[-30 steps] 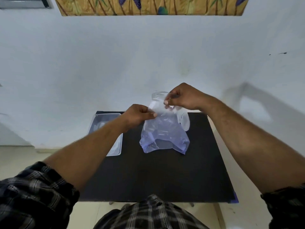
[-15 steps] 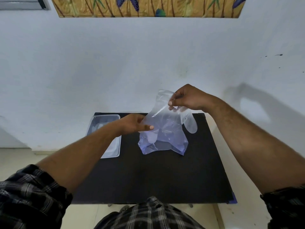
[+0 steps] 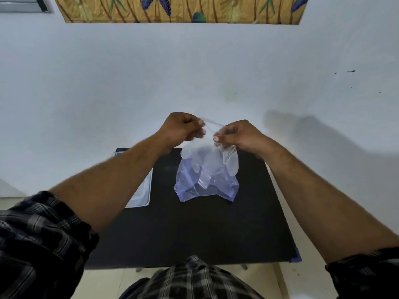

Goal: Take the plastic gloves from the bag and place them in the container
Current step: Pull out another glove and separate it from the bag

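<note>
A clear plastic glove (image 3: 207,156) hangs in the air above the table, its fingers pointing down. My left hand (image 3: 183,129) and my right hand (image 3: 235,134) both pinch its cuff at the top, close together. Below it lies a crumpled bluish transparent bag (image 3: 205,186) on the black table (image 3: 194,229). The glove's fingertips overlap the bag in this view, so I cannot tell whether they touch. A clear rectangular container (image 3: 143,195) stands at the table's left edge, mostly hidden behind my left forearm.
A white wall rises directly behind the table, with a patterned yellow hanging (image 3: 179,9) at the top. Pale floor shows on both sides of the table. My checked shirt fills the lower edge of the view.
My left hand rose from the bag's side to the glove's cuff beside my right hand. The glove is now lifted out and hangs spread between both hands.
</note>
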